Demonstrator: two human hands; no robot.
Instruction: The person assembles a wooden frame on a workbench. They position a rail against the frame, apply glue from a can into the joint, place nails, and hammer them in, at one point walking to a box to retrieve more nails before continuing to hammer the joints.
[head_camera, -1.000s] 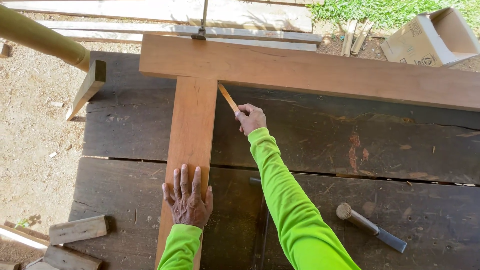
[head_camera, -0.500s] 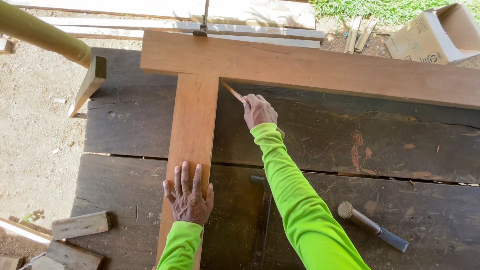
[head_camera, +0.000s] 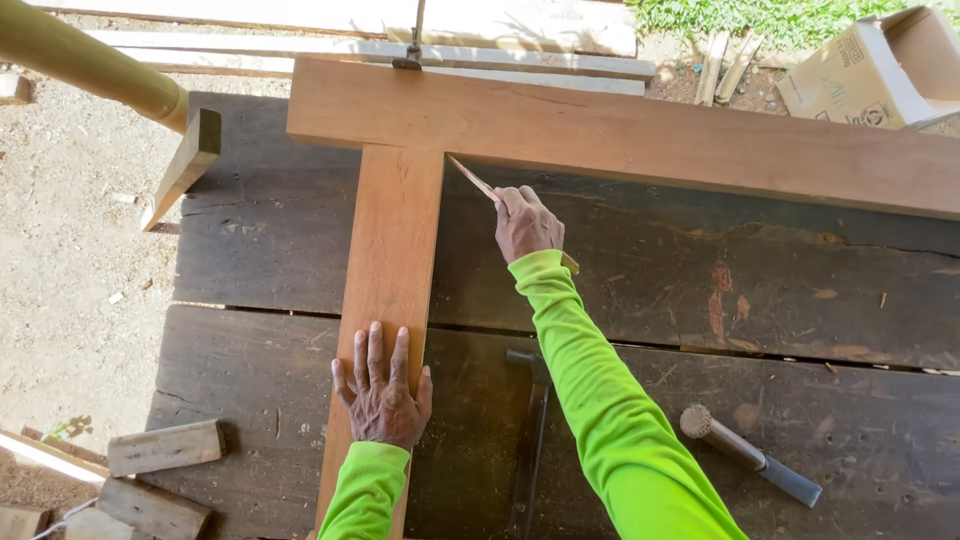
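Right hand (head_camera: 527, 222) closed on a thin wood stick (head_camera: 475, 181), tip at the inner corner of the T-shaped wooden frame (head_camera: 390, 250), frame centre. Left hand (head_camera: 383, 385) open, flat on the frame's upright, lower centre. Dark plank desk (head_camera: 700, 300) beneath; chisel (head_camera: 750, 455) lower right.

Smooth reddish wooden frame (head_camera: 390, 240), rough weathered planks (head_camera: 700, 300)
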